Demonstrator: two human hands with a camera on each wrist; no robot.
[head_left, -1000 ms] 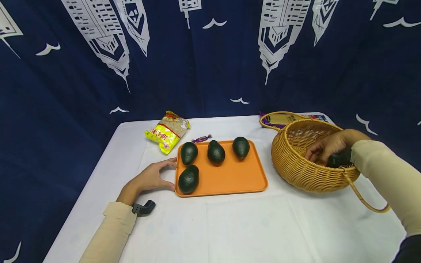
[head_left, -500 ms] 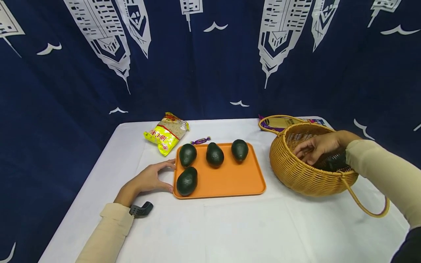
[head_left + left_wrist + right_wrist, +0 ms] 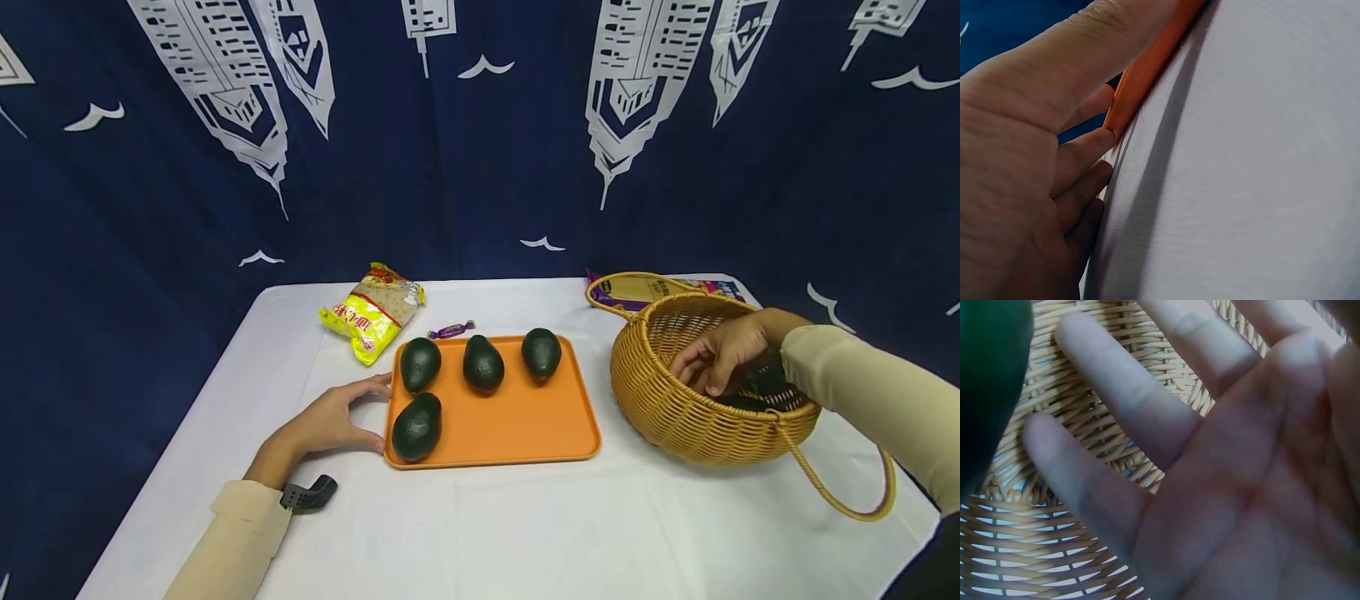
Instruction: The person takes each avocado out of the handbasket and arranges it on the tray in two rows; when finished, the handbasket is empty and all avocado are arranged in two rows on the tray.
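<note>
In the head view my left hand is at the left edge of an orange tray, its thumb and fingers spread along the rim. The left wrist view shows fingertips touching the tray's side, with the palm facing it. Several dark green avocados lie on the tray, one at its front left corner. My right hand reaches down into a wicker basket. In the right wrist view its fingers are spread, with nothing in the palm. A dark green rounded thing, like an avocado, is beside the fingertips.
Behind the tray lie a yellow snack bag and a small purple wrapped candy. A purple package lies behind the basket, partly hidden by it. The basket's near handle hangs out to the right. A dark blue cloth hangs behind the table.
My right hand has shifted slightly left inside the basket, its fingers lower. My left hand has stayed at the tray's edge. The whole scene sits a little lower in the head view.
</note>
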